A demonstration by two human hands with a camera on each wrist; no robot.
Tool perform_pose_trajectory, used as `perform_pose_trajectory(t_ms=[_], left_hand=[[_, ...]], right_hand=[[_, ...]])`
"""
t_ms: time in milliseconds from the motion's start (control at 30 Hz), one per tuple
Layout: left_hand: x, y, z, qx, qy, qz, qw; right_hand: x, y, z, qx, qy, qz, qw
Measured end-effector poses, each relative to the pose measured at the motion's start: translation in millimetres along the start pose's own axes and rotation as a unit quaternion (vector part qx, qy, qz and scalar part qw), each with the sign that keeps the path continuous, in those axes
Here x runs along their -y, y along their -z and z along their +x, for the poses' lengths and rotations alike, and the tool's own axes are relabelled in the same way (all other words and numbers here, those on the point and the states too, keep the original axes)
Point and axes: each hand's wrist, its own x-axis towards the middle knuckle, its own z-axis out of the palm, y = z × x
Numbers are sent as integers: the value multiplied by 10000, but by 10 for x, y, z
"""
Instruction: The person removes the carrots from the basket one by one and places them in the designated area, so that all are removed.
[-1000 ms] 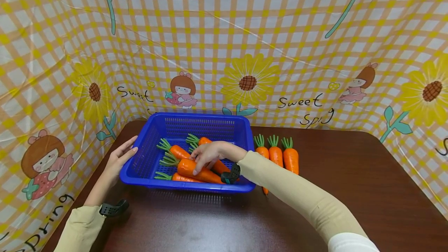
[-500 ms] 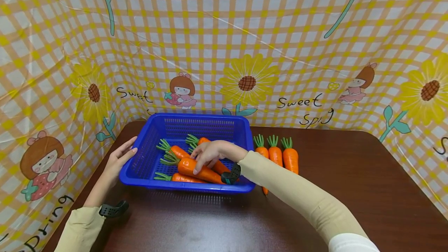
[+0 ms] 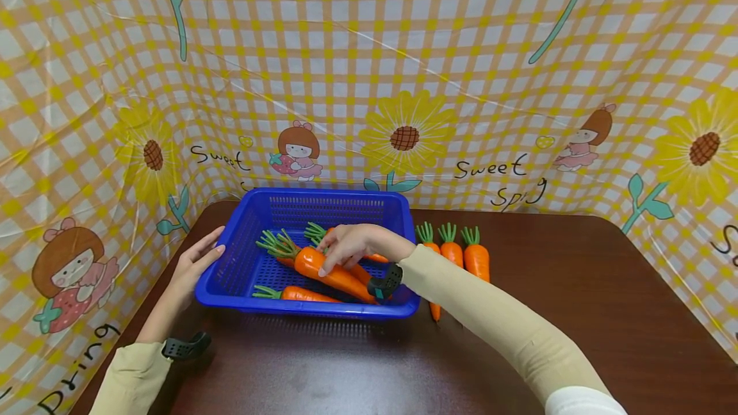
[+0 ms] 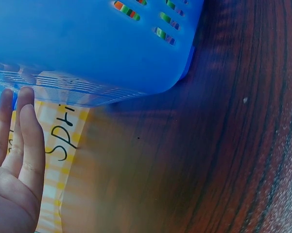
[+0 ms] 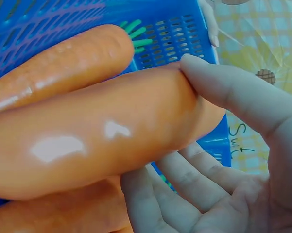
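Observation:
A blue plastic basket (image 3: 311, 308) with slotted walls holds several orange carrots with green stem tops. Inside it, my right hand (image 3: 360, 243) grips a carrot (image 3: 323, 269), thumb on the near side and fingers around the far side. In the right wrist view, this carrot (image 5: 92, 131) lies across the hand, above other carrots. One carrot (image 3: 302, 294) rests along the basket's near wall. My left hand (image 3: 190, 266) touches the basket's left rim with fingers extended. The left wrist view shows those fingers (image 4: 33, 145) nearly straight at the basket's side. The gripped carrot's tip is partly hidden by the wrist strap.
Three carrots (image 3: 476, 261) lie side by side on the dark wooden table (image 3: 553, 287), just right of the basket and partly behind my right sleeve. A checkered cloth (image 3: 490, 82) with printed flowers surrounds the table at the back and sides.
The gripped carrot has risen slightly and shifted toward the back of the basket with my right hand, uncovering more of the near carrot. My left hand stays on the rim.

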Motion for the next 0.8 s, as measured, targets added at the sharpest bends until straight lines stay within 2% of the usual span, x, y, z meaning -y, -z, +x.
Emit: perform_pose_trajectory(t_ms=[367, 800], left_hand=[[-13, -7, -9, 58, -29, -146, 9999], [-41, 0, -14, 99, 7, 67, 9999]], right_hand=[[32, 101, -151, -335, 173, 84, 9993], [40, 225, -320, -726, 434, 242, 9961]])
